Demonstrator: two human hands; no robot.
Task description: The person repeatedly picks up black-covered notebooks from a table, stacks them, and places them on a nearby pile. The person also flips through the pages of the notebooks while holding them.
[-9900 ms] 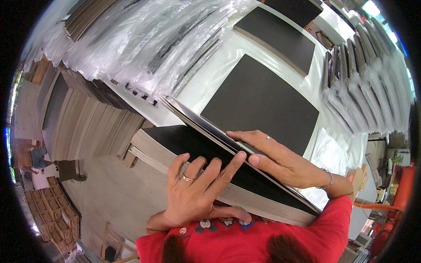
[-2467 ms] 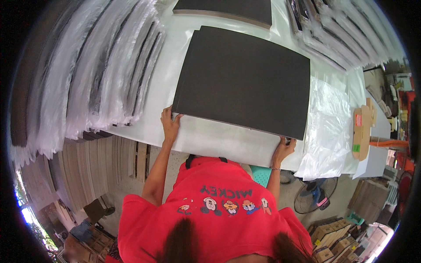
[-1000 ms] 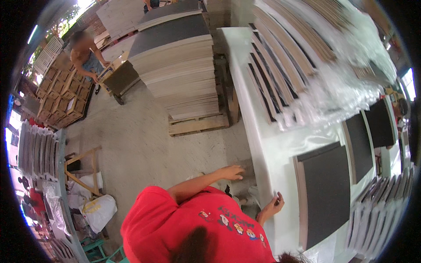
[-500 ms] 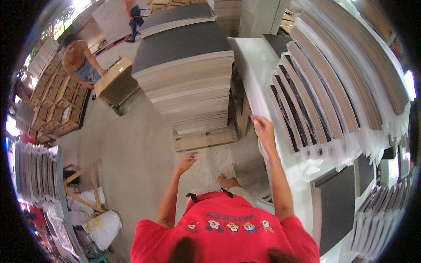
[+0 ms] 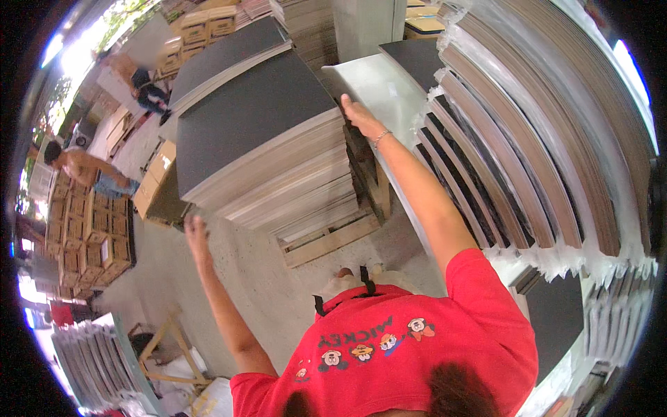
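A tall stack of dark-topped flat boards with pale edges rises in front of me on a wooden pallet. Both my arms reach out toward it, one along each side. My left hand is by the stack's near left corner, fingers stretched out and nothing seen in them. Beside the right edge of the top board is my right hand, its fingers extended and empty. Whether either hand touches the boards I cannot tell.
A white-covered table runs along my right, bearing bundles of boards in clear plastic. Stacked cartons stand far left, near a person beside a large carton. Another person is further back. A wooden frame stands lower left.
I have come nearer the board stack. My left hand has moved out to its left corner; my right hand has left the table's edge and reached forward. The person by the carton has turned.
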